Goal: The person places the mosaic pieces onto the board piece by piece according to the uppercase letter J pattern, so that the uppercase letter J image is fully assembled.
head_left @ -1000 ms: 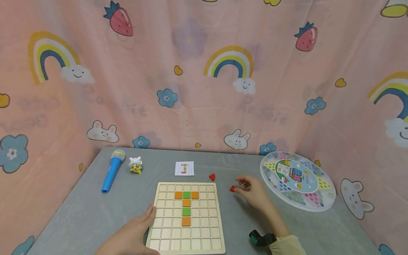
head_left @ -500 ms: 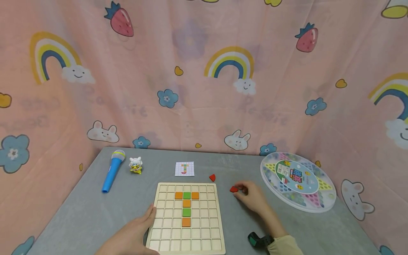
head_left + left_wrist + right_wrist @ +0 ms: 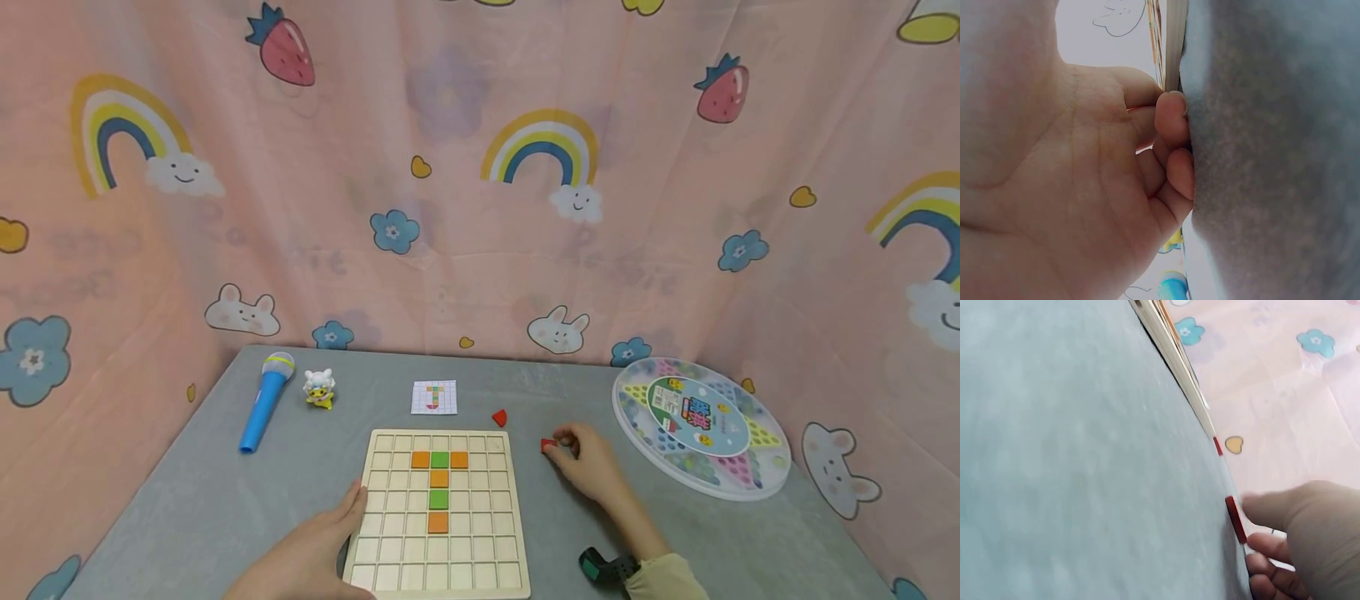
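Note:
A pale wooden grid board [image 3: 390, 548] lies on the grey table, with several orange tiles and green tiles in a T-like pattern; one orange tile [image 3: 438, 522] ends its stem. My left hand [image 3: 307, 546] holds the board at its near left corner, fingers along the side edge; the left wrist view shows bent fingertips against the board's edge [image 3: 1175, 37]. Right of the board, my right hand [image 3: 592, 467] has thumb and index finger at a small red piece [image 3: 1235, 519], partly covered by the thumb in the head view. Another red wedge-shaped piece [image 3: 500, 417] lies near the board's far right corner.
Behind the board lies a card [image 3: 417, 398] with a coloured grid pattern. A blue toy microphone [image 3: 262, 412] and a small figurine [image 3: 320, 389] stand back left. A round game board [image 3: 637, 442] lies at right. A printed pink curtain [image 3: 480, 275] hangs behind the table.
My right thumb and index finger have shifted on the red piece, turning it slightly; the thumb now covers more of it. The left hand and board have stayed put.

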`<move>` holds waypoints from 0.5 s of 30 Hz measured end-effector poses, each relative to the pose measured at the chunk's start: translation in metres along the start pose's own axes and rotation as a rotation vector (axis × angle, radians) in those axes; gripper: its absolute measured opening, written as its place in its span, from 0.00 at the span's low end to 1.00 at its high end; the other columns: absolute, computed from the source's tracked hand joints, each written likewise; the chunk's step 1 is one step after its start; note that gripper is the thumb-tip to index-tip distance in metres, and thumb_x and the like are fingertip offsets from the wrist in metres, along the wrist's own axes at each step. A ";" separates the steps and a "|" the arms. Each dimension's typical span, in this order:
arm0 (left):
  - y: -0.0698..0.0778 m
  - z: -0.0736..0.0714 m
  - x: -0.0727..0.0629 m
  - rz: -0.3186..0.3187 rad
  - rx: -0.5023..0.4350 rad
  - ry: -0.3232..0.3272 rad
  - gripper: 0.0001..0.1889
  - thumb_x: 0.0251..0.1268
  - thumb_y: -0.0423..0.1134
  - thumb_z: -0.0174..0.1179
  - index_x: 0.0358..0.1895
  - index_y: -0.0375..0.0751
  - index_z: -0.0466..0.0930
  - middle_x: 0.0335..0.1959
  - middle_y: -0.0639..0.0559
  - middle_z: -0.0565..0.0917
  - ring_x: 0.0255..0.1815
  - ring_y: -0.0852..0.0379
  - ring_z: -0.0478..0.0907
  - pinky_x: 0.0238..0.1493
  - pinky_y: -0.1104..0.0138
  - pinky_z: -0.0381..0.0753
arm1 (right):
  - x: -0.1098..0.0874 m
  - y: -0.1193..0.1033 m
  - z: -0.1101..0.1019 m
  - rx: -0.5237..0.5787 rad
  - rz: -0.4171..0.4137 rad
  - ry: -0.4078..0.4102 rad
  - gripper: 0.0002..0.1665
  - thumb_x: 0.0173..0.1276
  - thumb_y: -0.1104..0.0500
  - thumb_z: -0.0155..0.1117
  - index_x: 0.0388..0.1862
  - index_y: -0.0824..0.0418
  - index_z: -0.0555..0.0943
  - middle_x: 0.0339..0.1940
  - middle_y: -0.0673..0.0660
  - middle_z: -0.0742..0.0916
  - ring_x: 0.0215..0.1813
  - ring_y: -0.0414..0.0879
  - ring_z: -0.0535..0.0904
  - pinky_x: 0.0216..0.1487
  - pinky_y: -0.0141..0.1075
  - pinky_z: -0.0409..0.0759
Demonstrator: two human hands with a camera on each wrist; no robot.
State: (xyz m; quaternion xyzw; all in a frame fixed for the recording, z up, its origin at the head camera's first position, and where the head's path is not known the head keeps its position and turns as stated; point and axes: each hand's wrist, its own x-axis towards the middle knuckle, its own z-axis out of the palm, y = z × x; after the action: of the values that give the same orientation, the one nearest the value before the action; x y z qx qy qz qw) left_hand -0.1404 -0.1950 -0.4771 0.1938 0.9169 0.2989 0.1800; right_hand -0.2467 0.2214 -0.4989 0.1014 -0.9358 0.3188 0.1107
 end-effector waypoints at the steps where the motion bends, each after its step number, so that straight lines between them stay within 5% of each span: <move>1: 0.000 0.000 0.000 0.002 0.001 0.000 0.69 0.48 0.62 0.82 0.82 0.22 0.51 0.85 0.27 0.53 0.74 0.29 0.71 0.64 0.39 0.78 | 0.000 0.000 0.001 -0.007 -0.002 0.004 0.13 0.69 0.58 0.77 0.45 0.65 0.86 0.37 0.56 0.84 0.37 0.44 0.74 0.42 0.41 0.76; 15: -0.004 0.001 0.001 0.018 -0.005 0.001 0.70 0.48 0.62 0.83 0.82 0.21 0.50 0.84 0.26 0.52 0.74 0.28 0.71 0.64 0.41 0.79 | 0.000 -0.003 0.003 -0.022 -0.044 0.026 0.10 0.67 0.72 0.70 0.45 0.64 0.89 0.39 0.58 0.85 0.38 0.47 0.76 0.42 0.43 0.77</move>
State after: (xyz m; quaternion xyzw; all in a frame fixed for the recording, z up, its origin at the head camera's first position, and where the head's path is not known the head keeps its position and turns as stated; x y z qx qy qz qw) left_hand -0.1413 -0.1968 -0.4804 0.2017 0.9144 0.3028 0.1775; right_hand -0.2460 0.2176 -0.4992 0.1169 -0.9353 0.3072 0.1310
